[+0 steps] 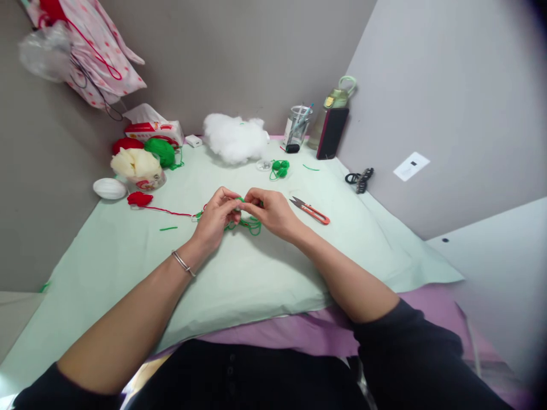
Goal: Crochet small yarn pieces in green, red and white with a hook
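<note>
Where the pale green cloth (141,262) spreads out to the left, I see a bunch of red yarn (139,199), its strand trailing toward the left hand (216,215). That hand's thumb and fingers pinch a small green yarn piece (241,199), held above the cloth between both hands. Loose green loops (255,226) show just below. The right hand (271,209) pinches there too; its curled fingers are partly hidden. Beside it lie orange-handled snips (314,212).

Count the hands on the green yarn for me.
2: the left hand and the right hand, close together over the pale green cloth, both gripping the green yarn. Neither is fully hidden.
</note>
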`<state>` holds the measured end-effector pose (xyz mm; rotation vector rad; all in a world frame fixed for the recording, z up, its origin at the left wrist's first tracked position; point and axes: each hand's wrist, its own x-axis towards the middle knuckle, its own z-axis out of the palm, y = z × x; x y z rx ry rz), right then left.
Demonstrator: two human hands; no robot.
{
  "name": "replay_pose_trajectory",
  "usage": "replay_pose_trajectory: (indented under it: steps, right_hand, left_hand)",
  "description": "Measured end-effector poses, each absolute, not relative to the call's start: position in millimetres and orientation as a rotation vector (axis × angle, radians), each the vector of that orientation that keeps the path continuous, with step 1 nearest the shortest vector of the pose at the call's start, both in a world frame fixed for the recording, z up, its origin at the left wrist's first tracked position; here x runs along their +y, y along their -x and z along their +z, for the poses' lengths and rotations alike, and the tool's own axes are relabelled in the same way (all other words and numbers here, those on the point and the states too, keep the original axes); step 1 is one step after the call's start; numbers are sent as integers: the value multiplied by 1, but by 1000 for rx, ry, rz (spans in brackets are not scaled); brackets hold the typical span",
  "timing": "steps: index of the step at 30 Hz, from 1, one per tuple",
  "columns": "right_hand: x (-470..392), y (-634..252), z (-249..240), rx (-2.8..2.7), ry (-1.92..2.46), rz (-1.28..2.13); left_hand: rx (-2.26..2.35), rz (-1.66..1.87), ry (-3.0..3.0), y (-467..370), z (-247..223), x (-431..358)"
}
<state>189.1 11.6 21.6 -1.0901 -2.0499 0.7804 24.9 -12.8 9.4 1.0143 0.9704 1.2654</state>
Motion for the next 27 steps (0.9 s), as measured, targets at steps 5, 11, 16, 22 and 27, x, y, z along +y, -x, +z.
replay_pose_trajectory:
  steps: [5, 11, 16, 22, 27]
  right_hand:
    - [16, -190, 20, -1844, 1103, 904]
    - [15, -194, 29, -1814, 1003, 1108]
    - [10, -187, 28, -1810, 992, 1226]
    - [8, -178, 18, -1776, 1058, 1205]
    - [16, -181, 13, -1793, 1100, 1162]
  left_hand:
    - [898, 1226, -1037, -25, 12, -13]
    - [919, 1232, -1111, -24, 8, -9]
    - [1030, 1324, -1196, -23, -4, 0]
    - [1123, 1452, -1302, -23, -14, 5]
    - [1053, 1446, -1340, -22, -12, -3]
